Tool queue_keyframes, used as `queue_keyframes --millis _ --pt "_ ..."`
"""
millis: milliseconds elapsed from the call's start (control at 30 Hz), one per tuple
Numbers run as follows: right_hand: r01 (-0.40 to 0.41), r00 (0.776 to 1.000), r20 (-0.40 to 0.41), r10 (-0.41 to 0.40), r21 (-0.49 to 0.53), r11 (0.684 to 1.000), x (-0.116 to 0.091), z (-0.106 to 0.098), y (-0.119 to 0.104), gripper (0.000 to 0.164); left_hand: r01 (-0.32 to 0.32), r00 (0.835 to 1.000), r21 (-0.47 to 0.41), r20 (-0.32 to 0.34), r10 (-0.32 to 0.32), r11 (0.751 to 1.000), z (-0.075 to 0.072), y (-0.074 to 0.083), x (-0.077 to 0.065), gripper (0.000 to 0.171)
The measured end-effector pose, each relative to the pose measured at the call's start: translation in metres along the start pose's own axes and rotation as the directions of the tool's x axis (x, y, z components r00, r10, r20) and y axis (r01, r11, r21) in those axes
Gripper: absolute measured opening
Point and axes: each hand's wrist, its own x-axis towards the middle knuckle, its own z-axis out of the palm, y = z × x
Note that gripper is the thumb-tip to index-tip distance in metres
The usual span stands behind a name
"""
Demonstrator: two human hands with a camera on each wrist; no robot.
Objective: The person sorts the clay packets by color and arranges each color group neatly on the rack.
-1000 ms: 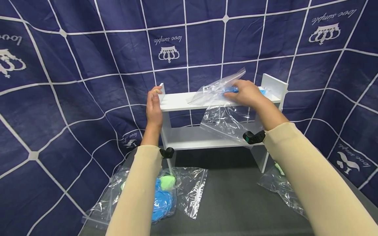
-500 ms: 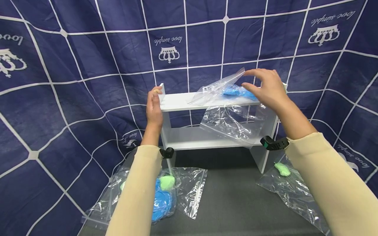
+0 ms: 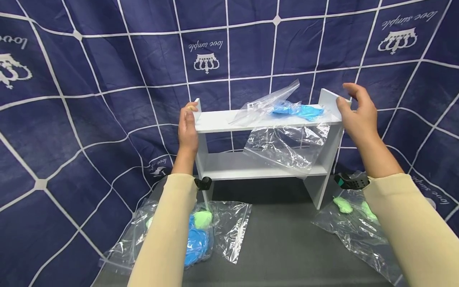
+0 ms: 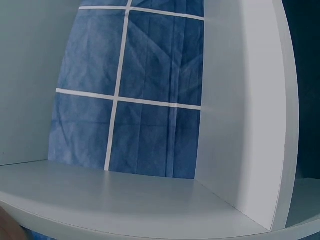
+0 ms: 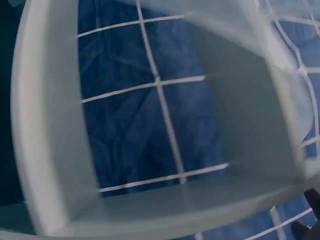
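Observation:
A small white two-tier shelf [image 3: 229, 169] stands upright in the head view. My left hand [image 3: 188, 129] grips the upper part of its left side panel, fingers curled over the edge. My right hand [image 3: 362, 115] is at the top of the right side panel [image 3: 331, 104], thumb and fingers spread apart, the thumb overlapping the panel's front edge; whether it touches is unclear. On the upper board lies a clear zip bag [image 3: 283, 149] with blue lumps [image 3: 308, 112] on it or inside; part of the bag hangs down over the front.
On the dark tabletop [image 3: 279, 247], clear bags with blue [image 3: 196, 243] and green lumps lie at front left, partly behind the left sleeve. Another clear bag [image 3: 353, 229] with green lumps [image 3: 343, 205] lies at right. A blue curtain [image 3: 251, 48] with white lines hangs behind.
My right hand has let go of the blue lump and bag on the upper board and moved right to the right side panel. The left hand stays on the left panel.

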Motion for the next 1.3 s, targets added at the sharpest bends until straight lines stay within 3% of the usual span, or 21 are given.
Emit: queue_keyframes --millis 100,233,367,500,633,800,900,967,1067,1200,1300 --pt "-0.045 0.998 0.041 0.039 0.158 0.986 -0.003 0.002 0.017 0.037 0.003 1.0 0.005 0.002 -0.003 1.0 0.001 0.0 0.001 0.029" --pt "-0.009 0.994 0.104 -0.031 0.358 0.933 -0.002 0.003 0.033 0.032 -0.005 1.0 0.022 0.004 0.005 1.0 0.0 0.0 0.002 0.031" --pt "-0.042 0.979 0.187 -0.078 0.565 0.824 0.002 0.004 0.041 0.029 -0.025 1.0 0.026 0.01 0.025 0.999 -0.001 0.0 0.003 0.032" --pt "-0.104 0.968 0.236 -0.083 0.681 0.725 0.005 0.005 0.043 0.031 -0.035 0.999 0.017 0.002 0.035 0.999 -0.001 0.0 0.003 0.028" --pt "-0.095 0.97 0.224 -0.09 0.698 0.71 0.003 0.007 0.045 0.031 -0.032 0.999 0.003 0.007 0.032 0.999 -0.001 -0.001 0.0 0.028" --pt "-0.051 0.982 0.166 -0.093 0.698 0.714 0.0 0.015 0.044 0.029 -0.06 0.997 0.012 0.04 0.059 0.998 -0.005 -0.002 0.002 0.062" --pt "-0.039 0.985 0.149 -0.088 0.688 0.725 -0.001 0.02 0.042 0.029 -0.06 0.996 0.032 0.068 0.057 0.998 -0.011 0.0 0.004 0.065" --pt "-0.049 0.985 0.152 -0.078 0.684 0.728 0.0 0.021 0.041 0.029 -0.022 0.995 0.027 0.101 0.019 0.999 -0.015 0.004 0.005 0.054" --pt "-0.067 0.985 0.159 -0.059 0.683 0.728 0.0 0.022 0.04 0.028 0.09 0.983 0.024 0.157 -0.093 0.996 -0.021 0.012 0.005 0.041" --pt "-0.078 0.986 0.16 -0.042 0.675 0.733 0.0 0.02 0.042 0.027 0.224 0.946 0.039 0.234 -0.227 0.974 -0.029 0.021 -0.001 0.042" --pt "-0.087 0.986 0.164 -0.033 0.673 0.735 -0.001 0.017 0.044 0.027 0.276 0.918 0.04 0.285 -0.276 0.96 -0.038 0.024 -0.012 0.046"
